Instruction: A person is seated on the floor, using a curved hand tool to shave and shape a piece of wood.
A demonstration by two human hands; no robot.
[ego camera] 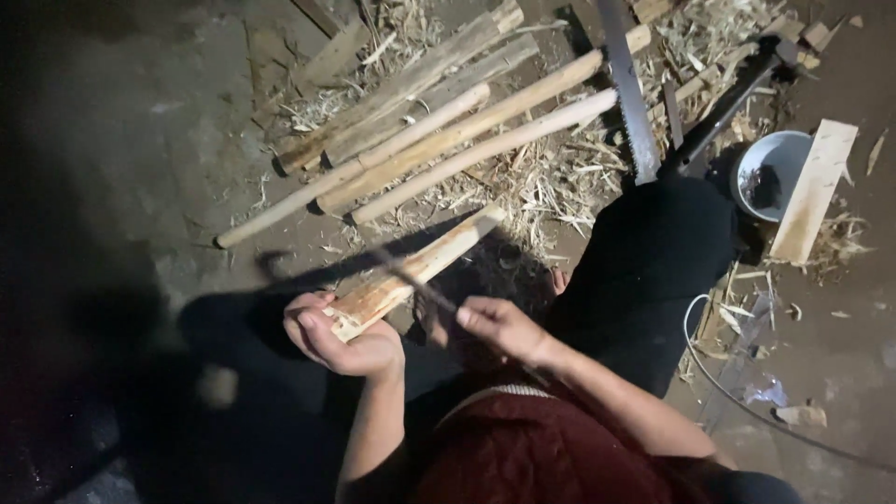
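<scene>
A split stick [415, 273] is being held at its near end by the left hand [341, 338], whose fingers [308, 313] are being curled around the pale, freshly cut wood. From those fingers the stick is being pointed up and away, its far end being carried clear above the floor [140, 159].

A thin blade [411, 277] is being gripped by the right hand [499, 327]; its fingers [471, 315] are being closed narrowly on the handle end, just beside the left fingers. The blade is being laid across the stick just beyond the left fingers; it is blurred, so its exact kind cannot be told.

Well beyond both sets of fingers, several peeled poles [439, 140] are being kept side by side on the floor, with wood shavings [551, 177] being scattered around and under them. A saw [627, 89] is being rested across the poles' far ends, its toothed edge showing. Farther right of the right fingers, a white bowl [779, 154] is being crossed by a flat plank [814, 191], which is being leaned on its rim. A dark-clothed knee [653, 252] is being raised between the right fingers and the bowl. A thin white cord [737, 401] is being trailed over the floor near the right forearm.
</scene>
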